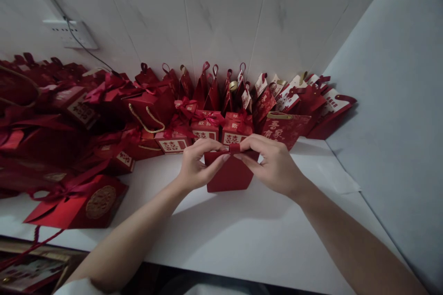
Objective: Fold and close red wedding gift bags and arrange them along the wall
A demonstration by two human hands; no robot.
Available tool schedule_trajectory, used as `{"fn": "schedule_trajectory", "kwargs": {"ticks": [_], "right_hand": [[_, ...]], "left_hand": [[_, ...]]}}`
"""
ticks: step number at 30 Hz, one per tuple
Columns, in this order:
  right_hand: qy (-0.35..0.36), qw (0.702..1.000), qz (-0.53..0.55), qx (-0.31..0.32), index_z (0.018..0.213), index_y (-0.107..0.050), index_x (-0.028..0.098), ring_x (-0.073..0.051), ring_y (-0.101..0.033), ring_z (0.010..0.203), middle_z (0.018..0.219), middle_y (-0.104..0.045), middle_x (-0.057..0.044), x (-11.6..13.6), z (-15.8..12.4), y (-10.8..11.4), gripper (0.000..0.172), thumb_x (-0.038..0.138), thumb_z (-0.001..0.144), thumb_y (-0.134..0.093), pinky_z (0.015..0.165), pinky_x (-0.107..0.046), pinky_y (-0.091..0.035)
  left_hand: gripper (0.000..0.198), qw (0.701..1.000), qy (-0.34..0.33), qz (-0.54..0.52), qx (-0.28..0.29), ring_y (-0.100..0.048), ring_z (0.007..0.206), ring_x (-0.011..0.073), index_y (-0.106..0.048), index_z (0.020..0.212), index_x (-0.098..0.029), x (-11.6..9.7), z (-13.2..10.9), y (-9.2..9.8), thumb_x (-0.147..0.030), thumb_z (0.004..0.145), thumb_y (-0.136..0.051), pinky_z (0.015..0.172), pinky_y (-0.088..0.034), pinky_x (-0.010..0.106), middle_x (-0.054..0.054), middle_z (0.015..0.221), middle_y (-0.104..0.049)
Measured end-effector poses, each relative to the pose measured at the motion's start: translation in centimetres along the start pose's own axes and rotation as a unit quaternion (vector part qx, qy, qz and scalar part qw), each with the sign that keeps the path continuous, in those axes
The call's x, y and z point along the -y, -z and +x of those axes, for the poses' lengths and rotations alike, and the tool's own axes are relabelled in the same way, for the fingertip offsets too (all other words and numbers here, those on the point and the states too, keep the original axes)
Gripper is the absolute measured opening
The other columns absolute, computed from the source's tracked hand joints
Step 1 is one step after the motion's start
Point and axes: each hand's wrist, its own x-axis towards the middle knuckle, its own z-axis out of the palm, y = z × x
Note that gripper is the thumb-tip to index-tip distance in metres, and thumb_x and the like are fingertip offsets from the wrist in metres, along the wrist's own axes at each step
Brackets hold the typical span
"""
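Box (pixel 230 176), plain red, is seen at six o'clock from the small gift boxes (pixel 205 125); its top edge is pinched by the left hand (pixel 199 162) at nine o'clock from the strap (pixel 234 148) and by the right hand (pixel 275 163) at three; light, stiff, easily creased card is presumed, best gripped along that edge.

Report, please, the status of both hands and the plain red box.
Left hand and right hand pinching top edge of plain red box, beside its strap loop. Box upright. Decorated boxes close behind.
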Motion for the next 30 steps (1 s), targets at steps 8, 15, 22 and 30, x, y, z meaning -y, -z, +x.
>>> {"fn": "schedule_trajectory", "kwargs": {"ticks": [8,15,22,30], "right_hand": [[-0.019,0.998,0.027,0.047,0.098,-0.066,0.017,-0.014,-0.063,0.085,0.095,-0.067,-0.005,-0.4,0.1,0.6,0.011,0.013,0.093,-0.057,0.076,-0.025,-0.048],[-0.057,0.996,0.070,0.020,0.094,-0.070,0.018,-0.014,-0.066,0.087,0.094,-0.071,-0.002,-1.0,0.2,0.2,0.012,0.013,0.085,-0.065,0.080,-0.025,-0.049],[-0.078,0.995,0.056,0.035,0.100,-0.070,0.021,-0.015,-0.066,0.093,0.100,-0.072,-0.001,-0.9,0.2,0.7,0.014,0.020,0.086,-0.067,0.083,-0.027,-0.049],[-0.022,0.999,0.025,0.023,0.094,-0.068,0.020,-0.016,-0.065,0.086,0.094,-0.070,-0.003,-0.8,0.2,0.5,0.009,0.016,0.087,-0.065,0.079,-0.029,-0.050]], "left_hand": [[0.008,0.999,0.036,-0.022,0.033,-0.066,0.076,0.0161,-0.069,0.089,-0.017,0.0,0.1,0.3,-0.023,0.084,-0.070,0.072,-0.053,0.029,0.007,0.085,-0.073],[0.007,0.999,0.014,-0.013,0.032,-0.066,0.072,0.0163,-0.070,0.083,-0.018,0.8,0.4,0.7,-0.018,0.077,-0.074,0.070,-0.051,0.029,0.005,0.079,-0.073],[0.007,0.999,0.012,0.012,0.049,-0.064,0.074,0.0159,-0.067,0.088,-0.017,0.2,0.6,1.2,-0.017,0.081,-0.066,0.071,-0.050,0.029,0.005,0.082,-0.071],[0.007,0.999,0.019,0.006,0.040,-0.065,0.070,0.0151,-0.066,0.086,-0.017,0.2,0.2,0.8,-0.018,0.079,-0.069,0.068,-0.051,0.027,0.005,0.079,-0.071]]}}
